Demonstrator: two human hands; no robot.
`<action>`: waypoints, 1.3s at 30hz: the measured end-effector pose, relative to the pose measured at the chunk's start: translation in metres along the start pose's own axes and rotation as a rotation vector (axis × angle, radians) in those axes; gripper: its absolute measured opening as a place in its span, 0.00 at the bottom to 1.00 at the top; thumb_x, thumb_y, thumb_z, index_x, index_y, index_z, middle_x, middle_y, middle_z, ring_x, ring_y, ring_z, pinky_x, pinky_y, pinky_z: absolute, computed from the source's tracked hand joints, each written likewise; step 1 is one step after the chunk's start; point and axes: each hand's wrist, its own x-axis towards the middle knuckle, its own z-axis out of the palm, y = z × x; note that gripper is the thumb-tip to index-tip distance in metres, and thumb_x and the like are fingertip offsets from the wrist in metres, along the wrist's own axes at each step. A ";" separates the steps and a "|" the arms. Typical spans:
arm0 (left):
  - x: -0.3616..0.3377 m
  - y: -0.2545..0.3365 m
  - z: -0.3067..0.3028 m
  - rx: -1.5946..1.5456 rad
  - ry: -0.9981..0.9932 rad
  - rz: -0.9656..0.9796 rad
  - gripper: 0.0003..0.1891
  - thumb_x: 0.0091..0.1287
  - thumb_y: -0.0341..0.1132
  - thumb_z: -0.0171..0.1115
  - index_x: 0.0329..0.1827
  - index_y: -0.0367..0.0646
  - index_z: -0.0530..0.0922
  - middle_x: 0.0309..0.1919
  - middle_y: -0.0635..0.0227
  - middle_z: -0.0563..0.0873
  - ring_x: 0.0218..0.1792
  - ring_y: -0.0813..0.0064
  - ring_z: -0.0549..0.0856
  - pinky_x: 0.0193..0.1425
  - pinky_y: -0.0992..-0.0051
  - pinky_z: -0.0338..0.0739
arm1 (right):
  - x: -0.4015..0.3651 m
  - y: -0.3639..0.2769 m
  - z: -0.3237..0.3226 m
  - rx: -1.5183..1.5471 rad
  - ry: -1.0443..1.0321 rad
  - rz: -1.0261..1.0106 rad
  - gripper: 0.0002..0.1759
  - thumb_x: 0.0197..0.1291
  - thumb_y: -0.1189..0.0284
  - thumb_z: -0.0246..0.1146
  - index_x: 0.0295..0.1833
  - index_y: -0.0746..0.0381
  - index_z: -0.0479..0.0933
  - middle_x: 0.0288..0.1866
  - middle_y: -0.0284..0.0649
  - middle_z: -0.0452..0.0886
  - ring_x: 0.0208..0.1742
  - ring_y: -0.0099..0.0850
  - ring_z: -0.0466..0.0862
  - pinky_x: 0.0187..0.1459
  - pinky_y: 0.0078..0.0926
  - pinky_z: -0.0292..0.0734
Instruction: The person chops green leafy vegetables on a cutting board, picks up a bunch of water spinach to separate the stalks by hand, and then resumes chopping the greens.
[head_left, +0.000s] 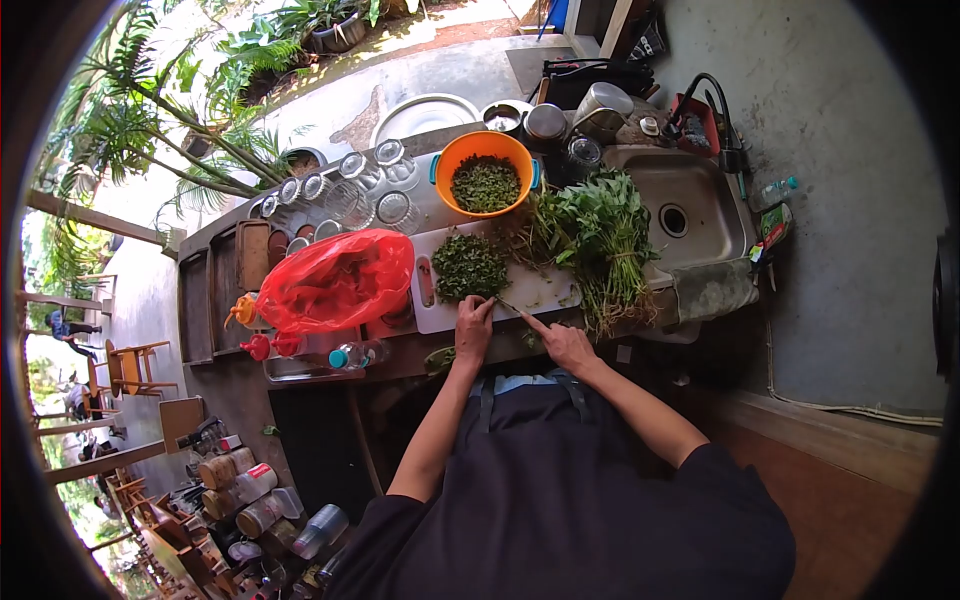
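Observation:
A white cutting board (450,317) lies on the counter with a pile of chopped greens (470,268) on its left half. At the board's near edge my left hand (473,330) is closed, its fingertips pressed together beside the pile; what they pinch is too small to make out. My right hand (567,345) grips a knife (512,308), index finger stretched along it, the blade pointing toward my left fingertips. Right of the board lies a big bunch of leafy stems (605,235), partly over its edge. Behind the board stands an orange colander (487,142) holding chopped greens.
A red plastic bag (340,275) lies left of the board, with a water bottle (355,355) in front of it. Several glass jars (395,165) stand behind the bag. A steel sink (690,215) is at the right, a cloth (712,291) over its front edge.

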 end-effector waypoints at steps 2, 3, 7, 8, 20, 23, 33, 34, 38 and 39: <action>-0.001 -0.002 0.002 0.006 -0.015 -0.001 0.10 0.65 0.26 0.66 0.48 0.39 0.88 0.41 0.59 0.82 0.46 0.58 0.82 0.50 0.62 0.78 | -0.004 0.000 -0.003 0.018 0.013 -0.001 0.44 0.65 0.75 0.55 0.82 0.31 0.51 0.31 0.47 0.80 0.29 0.51 0.83 0.35 0.51 0.82; 0.000 -0.004 0.001 0.000 -0.017 0.024 0.10 0.65 0.26 0.65 0.47 0.39 0.88 0.41 0.59 0.82 0.46 0.58 0.82 0.50 0.62 0.78 | -0.004 0.000 -0.004 0.039 0.031 -0.002 0.43 0.66 0.75 0.54 0.82 0.31 0.51 0.31 0.47 0.80 0.30 0.51 0.83 0.35 0.51 0.82; -0.001 -0.004 0.001 -0.001 -0.022 0.030 0.10 0.65 0.26 0.66 0.47 0.39 0.88 0.41 0.59 0.83 0.45 0.58 0.82 0.50 0.62 0.78 | -0.004 -0.003 -0.011 0.040 0.033 0.023 0.43 0.67 0.74 0.54 0.82 0.31 0.51 0.31 0.46 0.80 0.31 0.51 0.83 0.35 0.50 0.82; -0.001 -0.003 0.002 -0.002 -0.024 0.031 0.10 0.65 0.26 0.66 0.47 0.39 0.88 0.41 0.59 0.83 0.45 0.58 0.82 0.50 0.62 0.78 | -0.005 -0.005 -0.013 0.040 0.029 0.013 0.42 0.67 0.73 0.54 0.82 0.32 0.51 0.31 0.46 0.80 0.31 0.50 0.84 0.36 0.50 0.82; -0.001 -0.004 0.003 -0.017 -0.022 0.000 0.10 0.64 0.25 0.67 0.46 0.38 0.88 0.41 0.58 0.83 0.46 0.57 0.83 0.50 0.62 0.78 | 0.000 -0.020 -0.035 0.016 -0.066 0.010 0.40 0.67 0.72 0.53 0.82 0.35 0.53 0.30 0.49 0.82 0.32 0.51 0.84 0.39 0.53 0.81; -0.001 -0.005 0.003 -0.030 -0.016 0.012 0.09 0.64 0.25 0.67 0.46 0.39 0.88 0.40 0.58 0.83 0.46 0.57 0.83 0.50 0.62 0.78 | 0.003 -0.022 -0.034 0.019 -0.086 0.020 0.40 0.66 0.73 0.53 0.82 0.36 0.53 0.29 0.50 0.82 0.32 0.52 0.84 0.39 0.53 0.81; 0.000 -0.008 0.004 -0.040 -0.011 0.011 0.10 0.63 0.26 0.68 0.47 0.39 0.88 0.40 0.59 0.83 0.45 0.57 0.83 0.49 0.62 0.78 | 0.012 -0.005 0.007 0.082 0.001 -0.027 0.44 0.65 0.73 0.56 0.83 0.33 0.50 0.28 0.50 0.82 0.30 0.51 0.84 0.35 0.53 0.81; 0.000 -0.007 0.004 -0.051 -0.015 -0.002 0.09 0.63 0.26 0.68 0.46 0.39 0.88 0.40 0.59 0.83 0.45 0.58 0.83 0.49 0.62 0.78 | 0.011 -0.002 0.006 0.081 0.003 -0.025 0.44 0.65 0.73 0.56 0.83 0.33 0.50 0.28 0.50 0.82 0.30 0.51 0.84 0.35 0.53 0.81; 0.001 -0.008 0.005 -0.038 0.001 0.010 0.08 0.64 0.26 0.68 0.45 0.38 0.88 0.39 0.59 0.83 0.44 0.58 0.83 0.48 0.63 0.78 | 0.000 -0.002 -0.007 0.056 -0.062 -0.015 0.45 0.65 0.73 0.55 0.83 0.32 0.49 0.29 0.50 0.82 0.30 0.51 0.84 0.35 0.53 0.81; 0.001 -0.008 0.005 -0.042 -0.001 0.000 0.08 0.64 0.26 0.68 0.44 0.38 0.88 0.39 0.59 0.83 0.44 0.58 0.84 0.48 0.63 0.79 | -0.003 -0.001 -0.009 0.056 -0.101 0.009 0.45 0.65 0.73 0.55 0.83 0.32 0.49 0.29 0.50 0.82 0.31 0.51 0.84 0.35 0.53 0.81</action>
